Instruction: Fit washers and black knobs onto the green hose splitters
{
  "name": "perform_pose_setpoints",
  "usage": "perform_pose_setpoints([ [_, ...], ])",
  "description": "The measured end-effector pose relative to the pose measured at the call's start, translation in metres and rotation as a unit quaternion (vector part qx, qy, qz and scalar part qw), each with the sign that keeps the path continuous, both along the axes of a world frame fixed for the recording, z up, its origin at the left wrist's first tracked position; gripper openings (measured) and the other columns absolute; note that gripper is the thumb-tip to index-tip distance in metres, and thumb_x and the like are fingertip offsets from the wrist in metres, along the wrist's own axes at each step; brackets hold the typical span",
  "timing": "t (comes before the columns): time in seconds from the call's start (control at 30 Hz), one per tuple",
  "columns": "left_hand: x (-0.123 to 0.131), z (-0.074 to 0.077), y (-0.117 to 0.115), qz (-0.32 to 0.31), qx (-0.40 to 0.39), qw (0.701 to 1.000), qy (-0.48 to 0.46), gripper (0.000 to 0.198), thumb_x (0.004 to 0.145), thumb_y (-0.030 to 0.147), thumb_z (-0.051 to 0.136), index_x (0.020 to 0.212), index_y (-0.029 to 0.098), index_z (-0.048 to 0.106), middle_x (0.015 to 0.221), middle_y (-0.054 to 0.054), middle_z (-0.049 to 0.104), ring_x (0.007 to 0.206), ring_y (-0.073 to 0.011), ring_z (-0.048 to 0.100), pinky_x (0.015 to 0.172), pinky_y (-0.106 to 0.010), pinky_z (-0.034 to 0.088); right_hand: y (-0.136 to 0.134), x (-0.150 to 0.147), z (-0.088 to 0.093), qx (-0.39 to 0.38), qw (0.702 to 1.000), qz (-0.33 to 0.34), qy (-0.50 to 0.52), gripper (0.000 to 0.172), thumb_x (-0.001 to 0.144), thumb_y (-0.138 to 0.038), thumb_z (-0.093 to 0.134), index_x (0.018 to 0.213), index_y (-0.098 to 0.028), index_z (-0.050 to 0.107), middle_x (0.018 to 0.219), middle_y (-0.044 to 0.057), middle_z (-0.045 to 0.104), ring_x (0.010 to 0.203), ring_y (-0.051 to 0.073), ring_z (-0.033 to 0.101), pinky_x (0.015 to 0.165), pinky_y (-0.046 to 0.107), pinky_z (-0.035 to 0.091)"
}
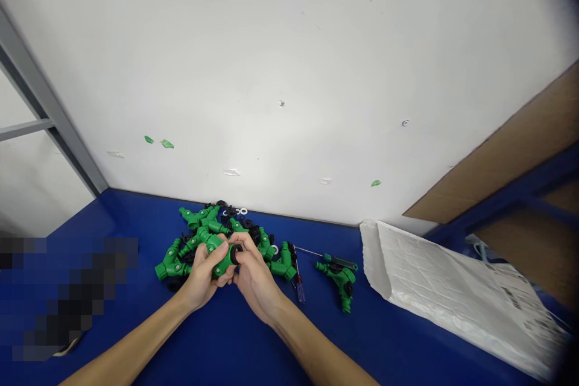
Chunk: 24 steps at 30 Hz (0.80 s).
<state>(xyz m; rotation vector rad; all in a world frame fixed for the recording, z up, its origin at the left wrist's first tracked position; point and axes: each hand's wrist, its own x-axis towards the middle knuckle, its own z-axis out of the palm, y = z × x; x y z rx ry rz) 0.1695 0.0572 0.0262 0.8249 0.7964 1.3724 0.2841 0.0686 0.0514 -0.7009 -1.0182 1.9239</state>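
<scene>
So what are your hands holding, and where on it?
One green plastic hose fitting. The left hand grips its green body; the right hand pinches the black ring at its end.

Left hand (201, 274) and right hand (256, 277) hold an apparent green hose splitter (218, 258).

We see a green plastic fitting (216, 256) half hidden by our left hand (201, 277) and right hand (256, 277), our forearms (131, 344) cut off by the bottom edge, a pixelated patch (67, 295) over the bench (113, 217) near its left edge, washers (233, 211) too small to tell at the back edge, print on a white woven sack (511, 301) too small to read
</scene>
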Motion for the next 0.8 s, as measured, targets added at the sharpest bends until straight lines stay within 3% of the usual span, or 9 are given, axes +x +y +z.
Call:
perform_pose_setpoints([
  [0.23, -0.001, -0.001, 0.001, -0.002, -0.006, 1.0, 0.008, 0.038, 0.078, 0.048, 0.067, 0.067, 0.018, 0.048, 0.041, 0.006, 0.048, 0.034, -0.006, 0.037, 0.042, -0.021, 0.036, -0.001, -0.002, -0.003, 0.009, 1.0, -0.01, 0.001, 0.019, 0.07, -0.018, 0.048, 0.088, -0.025, 0.051, 0.076, -0.005, 0.049, 0.053, 0.009, 0.047, 0.052, 0.023, 0.032],
  [0.43, 0.0, 0.007, 0.001, -0.003, -0.018, 1.0, -0.017, 0.04, 0.076, 0.048, 0.069, 0.065, 0.018, 0.045, 0.041, 0.006, 0.048, 0.034, -0.0053, 0.037, 0.038, -0.018, 0.028, 0.007, 0.006, 0.0, 0.078, 0.996, 0.003, -0.044, 0.019, 0.075, -0.024, 0.055, 0.093, -0.025, 0.061, 0.1, 0.0, 0.056, 0.064, 0.012, 0.053, 0.058, 0.026, 0.041],
  [0.67, 0.0, 0.006, 0.001, -0.011, -0.007, 1.0, -0.025, 0.038, 0.079, 0.046, 0.066, 0.066, 0.018, 0.046, 0.041, 0.006, 0.047, 0.033, -0.0048, 0.035, 0.038, -0.019, 0.029, 0.008, 0.009, -0.001, 0.086, 0.994, 0.003, -0.063, 0.015, 0.08, -0.034, 0.062, 0.09, -0.023, 0.062, 0.076, -0.001, 0.055, 0.062, 0.013, 0.053, 0.059, 0.026, 0.041],
  [0.8, 0.0, 0.003, 0.0, -0.005, -0.005, 1.0, -0.018, 0.036, 0.079, 0.047, 0.066, 0.069, 0.018, 0.048, 0.04, 0.007, 0.047, 0.033, -0.0051, 0.035, 0.039, -0.019, 0.033, 0.004, 0.005, -0.005, 0.063, 0.998, -0.002, -0.023, 0.016, 0.078, -0.034, 0.064, 0.088, -0.023, 0.06, 0.074, -0.003, 0.054, 0.057, 0.012, 0.053, 0.058, 0.026, 0.039],
])
